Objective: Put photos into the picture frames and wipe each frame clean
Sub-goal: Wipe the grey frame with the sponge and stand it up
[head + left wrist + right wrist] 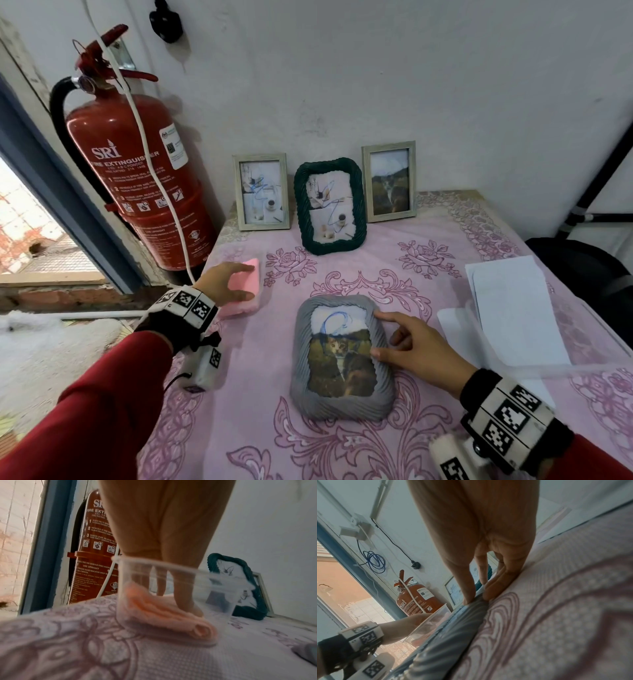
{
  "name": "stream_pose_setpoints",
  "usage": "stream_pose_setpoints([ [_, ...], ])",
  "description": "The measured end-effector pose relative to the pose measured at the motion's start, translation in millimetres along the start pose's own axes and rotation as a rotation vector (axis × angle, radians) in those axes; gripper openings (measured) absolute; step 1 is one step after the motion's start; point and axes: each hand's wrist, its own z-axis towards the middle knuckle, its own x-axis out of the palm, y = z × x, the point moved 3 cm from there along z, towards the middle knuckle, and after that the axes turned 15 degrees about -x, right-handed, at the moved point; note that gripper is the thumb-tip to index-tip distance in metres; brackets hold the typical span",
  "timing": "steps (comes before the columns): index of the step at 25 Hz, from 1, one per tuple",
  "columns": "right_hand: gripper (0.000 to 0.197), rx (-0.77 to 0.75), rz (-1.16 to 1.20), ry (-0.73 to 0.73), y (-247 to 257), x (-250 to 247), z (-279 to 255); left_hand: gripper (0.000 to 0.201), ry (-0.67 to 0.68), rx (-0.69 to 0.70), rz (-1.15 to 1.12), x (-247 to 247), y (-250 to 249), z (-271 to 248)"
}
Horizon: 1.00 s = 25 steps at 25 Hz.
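Observation:
A grey ribbed frame (pixel 342 394) with a cat photo lies flat at the table's middle, blue scribbles on its glass. My right hand (pixel 385 337) holds its right rim: the thumb lies on top, the curled fingers (pixel 494 588) press the outer side, and the index finger points along the upper corner. My left hand (pixel 236 281) lies with straight fingers on a folded pink cloth (pixel 245 301) at the left; a fingertip (pixel 192 605) touches the cloth (pixel 154 618). A clear plastic wall (pixel 130 577) shows around the cloth in the wrist views.
Three filled frames stand against the back wall: a pale wooden frame (pixel 261 192), a dark green frame (pixel 329 205) and another pale frame (pixel 389 181). White sheets and clear sleeves (pixel 507 308) lie at the right. A red fire extinguisher (pixel 137 171) stands left of the table.

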Motion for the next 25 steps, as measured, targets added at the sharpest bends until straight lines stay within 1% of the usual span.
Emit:
stream_pose_setpoints([
  [3,0.062,-0.009,-0.007,0.0,-3,0,1,0.058,-0.027,0.031,0.076,1,-2,3],
  [5,0.062,-0.012,-0.008,0.001,-4,0,2,0.048,-0.061,0.04,0.05,-1,-4,3],
  [7,0.062,-0.014,-0.012,0.001,-4,0,2,0.036,-0.128,0.049,0.021,-3,-5,0],
  [10,0.062,-0.02,-0.007,-0.008,-4,1,2,0.028,-0.191,0.076,-0.048,-6,-5,-4],
  [11,0.062,-0.02,-0.009,-0.009,-4,1,2,0.026,-0.235,0.09,-0.109,-10,-5,-7],
  [14,0.062,-0.015,-0.005,-0.011,-3,1,2,0.025,-0.429,0.148,-0.255,-33,-8,-21],
  [16,0.062,-0.009,-0.002,-0.008,-3,1,2,0.027,-0.544,0.235,-0.306,-50,-20,-37],
  [17,0.062,-0.006,-0.003,-0.007,-2,1,2,0.028,-0.568,0.283,-0.323,-55,-29,-46],
  [18,0.062,-0.002,0.0,-0.007,-2,1,2,0.029,-0.553,0.323,-0.336,-57,-41,-55],
  [20,0.062,0.003,0.008,-0.01,-1,1,2,0.032,-0.437,0.382,-0.347,-51,-66,-72],
  [22,0.063,0.002,-0.003,-0.005,1,1,1,0.031,-0.316,0.427,-0.31,-33,-88,-88],
  [25,0.064,-0.007,-0.021,0.008,4,1,1,0.033,-0.175,0.474,-0.223,1,-112,-104],
])
